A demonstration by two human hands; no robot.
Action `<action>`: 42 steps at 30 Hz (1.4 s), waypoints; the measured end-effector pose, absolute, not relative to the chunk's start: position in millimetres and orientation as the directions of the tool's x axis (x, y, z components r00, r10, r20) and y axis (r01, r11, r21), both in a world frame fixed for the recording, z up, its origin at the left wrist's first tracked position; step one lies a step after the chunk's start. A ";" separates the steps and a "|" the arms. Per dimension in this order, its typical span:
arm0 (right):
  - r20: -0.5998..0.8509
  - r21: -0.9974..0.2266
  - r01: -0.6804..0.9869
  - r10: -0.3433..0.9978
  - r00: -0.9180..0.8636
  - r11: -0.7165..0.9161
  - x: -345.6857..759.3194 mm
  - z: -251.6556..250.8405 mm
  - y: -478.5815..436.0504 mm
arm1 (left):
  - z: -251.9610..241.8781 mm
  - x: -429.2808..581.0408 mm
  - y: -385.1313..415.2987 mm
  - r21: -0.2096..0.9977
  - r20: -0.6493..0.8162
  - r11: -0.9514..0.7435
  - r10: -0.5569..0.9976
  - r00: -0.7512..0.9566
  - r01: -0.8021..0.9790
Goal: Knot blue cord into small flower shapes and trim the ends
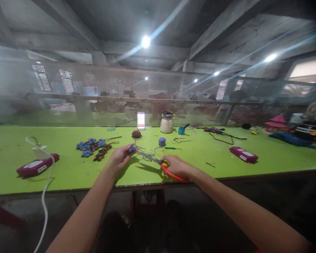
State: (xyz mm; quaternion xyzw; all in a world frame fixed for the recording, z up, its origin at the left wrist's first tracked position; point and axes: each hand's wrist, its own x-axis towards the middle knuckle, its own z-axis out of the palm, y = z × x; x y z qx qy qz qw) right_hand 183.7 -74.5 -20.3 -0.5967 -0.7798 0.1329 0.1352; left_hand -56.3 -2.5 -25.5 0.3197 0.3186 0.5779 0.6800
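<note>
My left hand (120, 156) pinches a small blue crochet piece (132, 149) above the green table. In my right hand (176, 166) are scissors (171, 173) with red-orange handles, their blades pointing left toward the crochet piece and close to its yarn. Whether the blades touch the yarn I cannot tell. A ball of blue yarn (162, 142) sits just beyond, with a strand running toward my hands. Beside it lies a green-handled crochet hook (170, 148). To the left is a pile of blue crochet flowers (91, 146) next to dark, orange-flecked crochet pieces (102, 153).
A multicoloured yarn ball (136, 134), a lit phone (141, 121), a cream jug (166, 123) and a blue pot (181, 130) stand farther back. Purple power strips (38, 166) lie left and right (243, 154); a white cable (44, 200) hangs over the table's front edge. Perforated mesh (116, 95) rises behind.
</note>
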 end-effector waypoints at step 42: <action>0.249 -0.449 0.836 0.943 -0.222 0.315 167.7 -24.8 -72.5 | -29.2 -52.0 -9.6 0.868 -0.093 0.189 0.970 0.224 -0.459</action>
